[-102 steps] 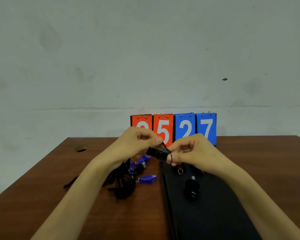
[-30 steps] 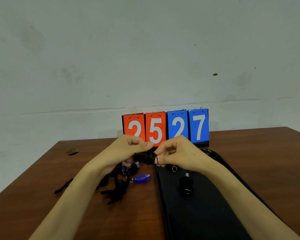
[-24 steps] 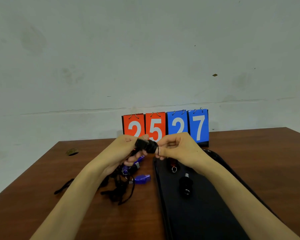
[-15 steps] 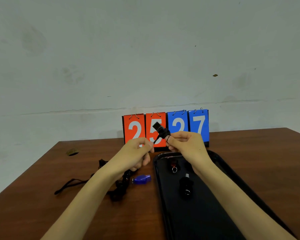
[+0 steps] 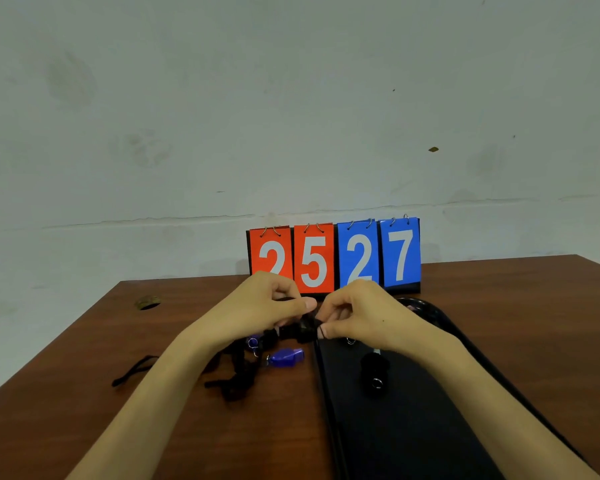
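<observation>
Both hands meet over the brown table, just left of a black tray [image 5: 406, 441]. My left hand [image 5: 262, 306] and my right hand [image 5: 357, 311] both pinch a small black whistle [image 5: 300, 330] between their fingertips; its black cord runs down to a tangle of lanyards [image 5: 238, 379] on the table. A blue whistle [image 5: 286, 357] lies by the tangle. Another black whistle [image 5: 374, 370] with a metal ring lies on the tray. Part of the held whistle is hidden by my fingers.
A flip scoreboard [image 5: 333, 258] reading 2 5 2 7 stands at the table's back edge against a pale wall. A cable hole [image 5: 148, 302] sits at the table's far left. A loose black strap end [image 5: 134, 370] lies left of my forearm.
My hands had lifted the black whistle up in front of the scoreboard half a second ago; they have come back down and closed together just above the table.
</observation>
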A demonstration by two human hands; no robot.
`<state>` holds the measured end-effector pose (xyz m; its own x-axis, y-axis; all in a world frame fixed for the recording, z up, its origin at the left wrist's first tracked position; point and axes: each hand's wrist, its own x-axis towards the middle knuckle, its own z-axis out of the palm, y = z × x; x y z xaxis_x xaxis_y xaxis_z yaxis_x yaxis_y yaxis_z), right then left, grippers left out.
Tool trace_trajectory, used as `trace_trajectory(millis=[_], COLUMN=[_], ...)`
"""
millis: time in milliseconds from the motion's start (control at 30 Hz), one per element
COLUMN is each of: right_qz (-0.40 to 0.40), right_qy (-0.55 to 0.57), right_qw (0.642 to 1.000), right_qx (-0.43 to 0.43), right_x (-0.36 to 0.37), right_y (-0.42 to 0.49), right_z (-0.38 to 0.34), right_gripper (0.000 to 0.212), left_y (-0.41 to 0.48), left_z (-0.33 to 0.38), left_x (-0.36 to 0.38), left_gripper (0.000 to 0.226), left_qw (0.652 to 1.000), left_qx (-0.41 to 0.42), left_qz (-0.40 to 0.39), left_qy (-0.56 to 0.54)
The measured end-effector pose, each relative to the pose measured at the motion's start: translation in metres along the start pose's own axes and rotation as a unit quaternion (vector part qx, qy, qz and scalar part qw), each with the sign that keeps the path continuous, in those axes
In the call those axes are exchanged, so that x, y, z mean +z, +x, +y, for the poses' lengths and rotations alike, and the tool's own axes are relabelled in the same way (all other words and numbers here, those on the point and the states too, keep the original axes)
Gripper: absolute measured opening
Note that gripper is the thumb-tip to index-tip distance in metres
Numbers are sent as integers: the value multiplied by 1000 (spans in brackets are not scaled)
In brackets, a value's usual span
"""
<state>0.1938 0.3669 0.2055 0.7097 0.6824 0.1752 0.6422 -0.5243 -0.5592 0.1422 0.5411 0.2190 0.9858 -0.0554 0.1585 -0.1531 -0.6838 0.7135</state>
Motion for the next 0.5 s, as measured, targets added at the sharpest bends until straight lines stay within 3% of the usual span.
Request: trace_trajectory(millis=[200,367,500], right_qz=[-27,54,153], right_qy=[160,291,355], right_qw=[986,955,920], right_qx=[-26,21,66], right_x=[-8,-10,-11], right_y=[-3,-1,1], right_z=[-3,-1,1], right_gripper=[9,10,9], left_y=[-2,-1,3], left_z=[-2,-3,-4], left_x=[-6,-3,8], left_gripper=[34,41,35], left_qw=[993,977,979], left_qx=[-51,-67,-66], left_qz=[-8,-21,7], left_qy=[-108,-204,-192])
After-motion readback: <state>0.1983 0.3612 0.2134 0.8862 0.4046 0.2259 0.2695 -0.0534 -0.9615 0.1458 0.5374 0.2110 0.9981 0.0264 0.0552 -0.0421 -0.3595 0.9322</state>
